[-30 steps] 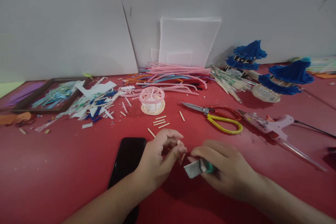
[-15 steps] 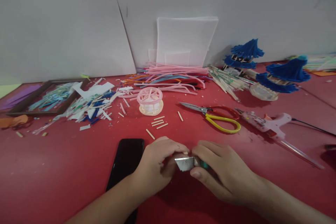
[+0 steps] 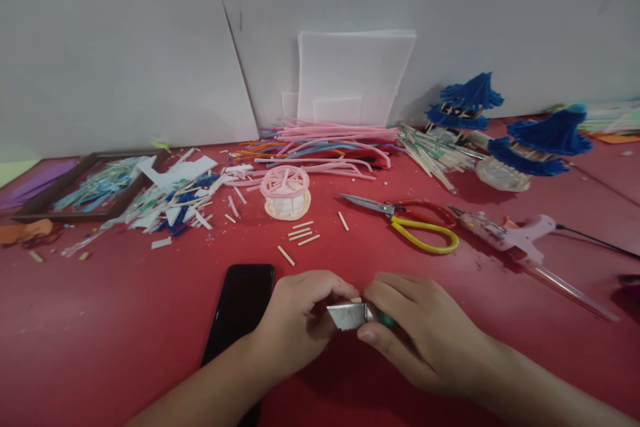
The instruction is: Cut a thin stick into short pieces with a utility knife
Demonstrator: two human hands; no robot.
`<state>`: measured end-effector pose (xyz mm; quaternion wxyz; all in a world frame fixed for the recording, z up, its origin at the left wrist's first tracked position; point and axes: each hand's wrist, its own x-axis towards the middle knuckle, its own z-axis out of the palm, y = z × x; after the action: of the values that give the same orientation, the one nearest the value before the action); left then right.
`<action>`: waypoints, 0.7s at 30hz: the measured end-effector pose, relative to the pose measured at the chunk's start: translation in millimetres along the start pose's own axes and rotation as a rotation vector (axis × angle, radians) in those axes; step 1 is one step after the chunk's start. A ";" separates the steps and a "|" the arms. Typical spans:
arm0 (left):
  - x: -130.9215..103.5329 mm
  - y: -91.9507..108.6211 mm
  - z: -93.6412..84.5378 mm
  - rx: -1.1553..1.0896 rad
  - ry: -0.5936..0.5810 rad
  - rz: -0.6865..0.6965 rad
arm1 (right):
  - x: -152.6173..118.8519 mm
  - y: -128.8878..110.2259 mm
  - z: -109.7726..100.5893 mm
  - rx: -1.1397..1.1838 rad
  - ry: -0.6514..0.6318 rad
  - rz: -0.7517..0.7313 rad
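My right hand (image 3: 425, 330) is closed around a utility knife (image 3: 346, 316); its broad blade points left and a bit of green handle shows between the fingers. Facing it, my left hand (image 3: 303, 313) is closed in a pinch on a thin wooden stick (image 3: 356, 300), of which only a pale end is visible by the blade. Most of the stick is hidden by the fingers. Beyond the hands lie several short cut stick pieces (image 3: 300, 235). Behind them stands a small round model (image 3: 286, 193) with a pink spoked top and a pale base.
A black phone (image 3: 240, 300) lies beside my left wrist. Scissors (image 3: 400, 213) and a pink glue gun (image 3: 520, 240) rest at the right. Farther back are pink strips (image 3: 335, 133), bundled sticks (image 3: 435, 157), blue-roofed models (image 3: 545, 140), scraps (image 3: 175, 193) and a dark frame (image 3: 90, 213).
The knife blade has shifted slightly left and down, closer to my left fingers. My left hand has lowered a little, with its fingers curled in more.
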<state>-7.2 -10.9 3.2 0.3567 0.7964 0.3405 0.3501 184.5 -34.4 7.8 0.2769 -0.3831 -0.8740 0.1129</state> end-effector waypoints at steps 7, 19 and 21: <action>0.7 0.2 -0.6 0.014 0.004 0.010 | 1.0 -0.2 0.9 -0.010 0.009 -0.006; 3.7 0.5 -0.5 -0.056 -0.030 -0.004 | 0.1 0.3 -0.8 0.026 0.002 0.031; 3.6 1.6 -1.1 -0.058 -0.062 -0.033 | 0.1 0.3 -0.7 0.039 -0.009 0.029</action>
<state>-5.8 -8.5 6.1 0.3958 0.7904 0.3319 0.3292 185.0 -34.1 8.3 0.2785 -0.3897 -0.8673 0.1355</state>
